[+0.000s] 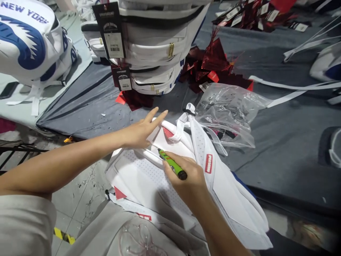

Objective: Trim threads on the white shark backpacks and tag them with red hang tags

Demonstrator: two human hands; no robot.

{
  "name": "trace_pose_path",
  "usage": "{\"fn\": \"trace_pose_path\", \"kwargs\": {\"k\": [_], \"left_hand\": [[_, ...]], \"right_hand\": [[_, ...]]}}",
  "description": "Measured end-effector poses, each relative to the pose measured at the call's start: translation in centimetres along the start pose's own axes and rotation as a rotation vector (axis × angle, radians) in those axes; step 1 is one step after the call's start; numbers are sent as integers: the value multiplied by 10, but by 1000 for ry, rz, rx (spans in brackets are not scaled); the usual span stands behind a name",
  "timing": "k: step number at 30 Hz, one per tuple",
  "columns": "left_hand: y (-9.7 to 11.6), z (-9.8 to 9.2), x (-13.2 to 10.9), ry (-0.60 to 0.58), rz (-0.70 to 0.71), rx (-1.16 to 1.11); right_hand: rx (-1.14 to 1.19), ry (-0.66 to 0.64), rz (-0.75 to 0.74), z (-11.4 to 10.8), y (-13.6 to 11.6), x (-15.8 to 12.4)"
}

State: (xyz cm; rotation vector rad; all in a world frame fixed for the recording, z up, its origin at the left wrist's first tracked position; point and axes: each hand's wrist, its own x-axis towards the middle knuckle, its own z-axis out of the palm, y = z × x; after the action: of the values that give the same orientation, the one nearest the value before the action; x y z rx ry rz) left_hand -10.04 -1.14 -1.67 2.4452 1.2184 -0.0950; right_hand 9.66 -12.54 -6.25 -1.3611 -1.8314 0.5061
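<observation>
A white backpack (176, 185) lies across my lap and the table edge, its mesh back panel and straps facing up. One strap carries a red label (209, 164). My right hand (186, 174) grips a green marker pen (173, 163) with a black end, its tip pointing at the bag's upper edge. Just left of that tip, my left hand (140, 131) rests on the bag with fingers spread. Whether the tip touches the fabric I cannot tell.
Stacked white bags (154, 46) with black hang tags (110, 32) stand ahead. Dark red tags (213, 64) lie behind a clear plastic bag (229, 110). At left a white and blue backpack (29, 42) sits near a phone (9, 90). The grey-covered table (287, 142) extends right.
</observation>
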Motion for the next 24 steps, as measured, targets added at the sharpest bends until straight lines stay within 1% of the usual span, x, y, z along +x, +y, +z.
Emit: {"fn": "trace_pose_path", "kwargs": {"k": [2, 4, 7, 9, 11, 14, 16, 18, 21, 24], "left_hand": [[-5, 4, 0, 34, -17, -53], [-10, 5, 0, 40, -31, -100], [-13, 4, -1, -12, -72, -148], [-12, 2, -2, -59, -118, -176], [-9, 1, -4, -87, -149, -206], [-4, 3, -8, -52, -210, -244], [-4, 6, -10, -10, -248, -263], [-5, 8, -10, -14, -246, -277], [-8, 7, -8, -65, -230, -265], [-9, 5, -6, -88, -237, -225]], "right_hand": [[4, 9, -1, 5, -2, 3], [33, 4, 3, 12, -4, 8], [51, -10, -21, 20, -7, 13], [-2, 11, -48, 23, -8, 14], [-24, 15, -45, 23, -9, 14], [18, -25, -13, 24, -9, 14], [-8, -1, -16, 26, -9, 13], [-32, 29, -31, 27, -9, 13], [-21, 11, -43, 30, -10, 15], [-57, 35, -52, 33, -12, 17]]}}
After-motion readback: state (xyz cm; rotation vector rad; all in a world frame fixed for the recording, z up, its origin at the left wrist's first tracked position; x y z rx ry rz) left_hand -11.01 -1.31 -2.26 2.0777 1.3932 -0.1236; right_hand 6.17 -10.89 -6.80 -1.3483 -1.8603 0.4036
